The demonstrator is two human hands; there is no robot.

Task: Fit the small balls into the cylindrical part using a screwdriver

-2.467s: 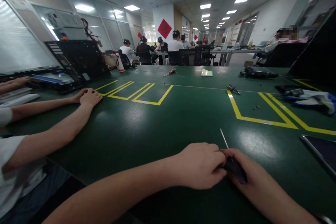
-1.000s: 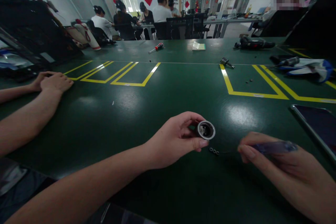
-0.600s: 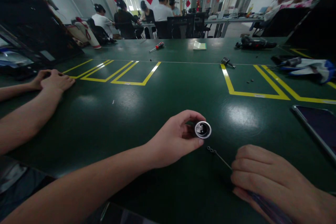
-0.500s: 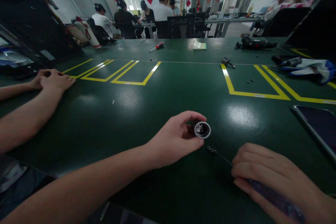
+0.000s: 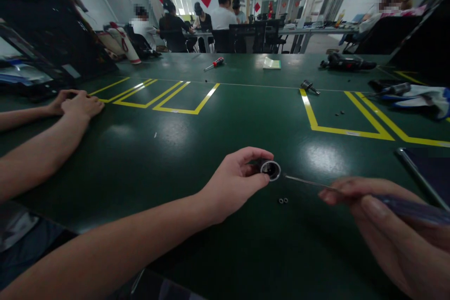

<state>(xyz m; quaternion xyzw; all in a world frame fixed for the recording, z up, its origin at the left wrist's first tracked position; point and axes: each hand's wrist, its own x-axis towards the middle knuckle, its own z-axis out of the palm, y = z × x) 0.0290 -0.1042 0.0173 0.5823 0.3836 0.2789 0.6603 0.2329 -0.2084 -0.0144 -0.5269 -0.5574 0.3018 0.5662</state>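
My left hand (image 5: 235,183) is closed around a short metal cylinder (image 5: 270,170), its round open end turned toward me; small parts inside are too dark to name. My right hand (image 5: 390,225) grips a screwdriver (image 5: 312,182) with a thin shaft and a dark purplish handle. The shaft points left, its tip just right of the cylinder's rim and apart from it. Something small seems to sit on that tip, but I cannot make it out clearly. Two tiny metal rings (image 5: 283,201) lie on the green table below the cylinder.
A phone (image 5: 427,173) lies at the right edge. Farther back are a chuck-like metal part (image 5: 310,87), a red-handled screwdriver (image 5: 214,63), a notepad (image 5: 272,63), a black power tool (image 5: 347,62) and gloves (image 5: 422,96). Another person's hands (image 5: 80,104) rest at the left.
My right hand has turned over and lifted the screwdriver, bringing its tip from the rings on the table up to the cylinder's mouth. Fewer rings show on the table. My left hand has barely moved.
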